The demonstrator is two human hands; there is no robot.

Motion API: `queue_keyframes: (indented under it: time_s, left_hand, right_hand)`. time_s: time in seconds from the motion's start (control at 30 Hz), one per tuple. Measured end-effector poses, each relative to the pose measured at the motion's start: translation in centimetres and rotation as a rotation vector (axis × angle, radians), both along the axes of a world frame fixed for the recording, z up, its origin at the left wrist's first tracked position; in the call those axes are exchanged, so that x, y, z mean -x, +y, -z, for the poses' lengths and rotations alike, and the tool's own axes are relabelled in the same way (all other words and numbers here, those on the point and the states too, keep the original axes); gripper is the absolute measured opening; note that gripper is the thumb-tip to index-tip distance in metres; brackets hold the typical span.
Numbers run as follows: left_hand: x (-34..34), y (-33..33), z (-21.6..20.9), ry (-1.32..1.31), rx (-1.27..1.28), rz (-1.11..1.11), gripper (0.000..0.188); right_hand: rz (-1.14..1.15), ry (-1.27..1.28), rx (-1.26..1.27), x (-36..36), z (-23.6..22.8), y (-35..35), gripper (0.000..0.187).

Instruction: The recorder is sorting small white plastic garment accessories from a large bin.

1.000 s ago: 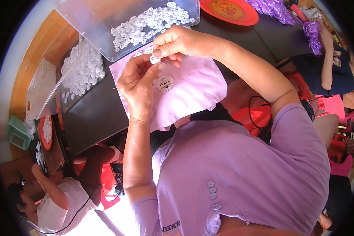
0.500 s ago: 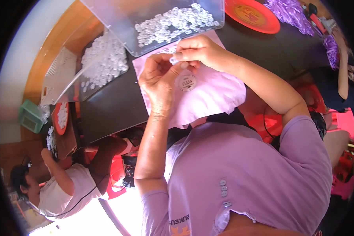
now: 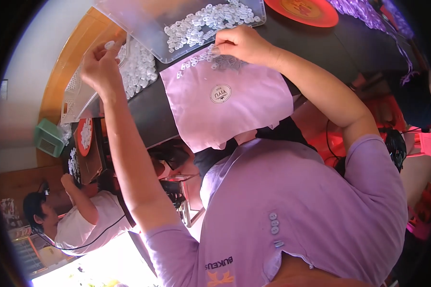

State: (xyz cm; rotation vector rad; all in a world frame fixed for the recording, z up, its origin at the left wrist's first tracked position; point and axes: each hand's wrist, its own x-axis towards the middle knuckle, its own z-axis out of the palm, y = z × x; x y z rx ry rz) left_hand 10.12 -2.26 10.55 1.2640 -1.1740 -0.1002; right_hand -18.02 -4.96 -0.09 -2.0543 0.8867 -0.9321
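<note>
My left hand [image 3: 100, 69] is raised at the left, beside a tray heaped with whitish pieces [image 3: 138, 69]. A small round white plastic piece [image 3: 110, 45] is pinched between its fingertips. My right hand [image 3: 242, 45] is over the far edge of a pink cloth [image 3: 191, 107], its thumb and fingers closed together; what is between them I cannot make out. Beside its fingertips, small white pieces [image 3: 196, 59] lie scattered on the cloth. Just beyond stands a clear plastic bin [image 3: 165, 58] with many small white ring-like pieces [image 3: 210, 21] in it.
A red round plate [image 3: 304, 12] lies at the far right, near shiny purple strands [image 3: 357, 16]. At the left are a green basket [image 3: 49, 137] and a red dish [image 3: 85, 137] of white pieces, where another person [image 3: 88, 215] sits. The dark table [image 3: 151, 112] runs beneath.
My hands were together over the cloth, fingers meeting at a small white piece. They have parted: the left has swung left to the heaped tray, the right has shifted slightly away from me.
</note>
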Motion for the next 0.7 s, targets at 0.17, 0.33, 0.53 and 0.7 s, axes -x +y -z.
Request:
queue_keyframes:
  time_s: [0.17, 0.33, 0.53, 0.7]
  left_hand:
    - [1.2, 0.6, 0.8, -0.611, 0.223, -0.315, 0.022]
    - [5.8, 6.4, 7.2, -0.516, 0.035, 0.166, 0.012]
    - [6.9, 7.4, 11.9, -0.761, -0.288, 0.223, 0.036]
    - [7.1, 6.2, 11.8, -0.724, -0.335, 0.283, 0.033]
  right_hand:
    - [0.182, 0.106, 0.485, 0.7, 0.7, -0.3, 0.012]
    - [0.159, 0.259, 0.419, 1.8, -0.2, -0.5, 0.014]
    - [0.059, 0.476, 0.335, 2.4, -0.6, 0.6, 0.017]
    - [0.07, 0.558, 0.277, 3.5, -1.3, 0.7, 0.027]
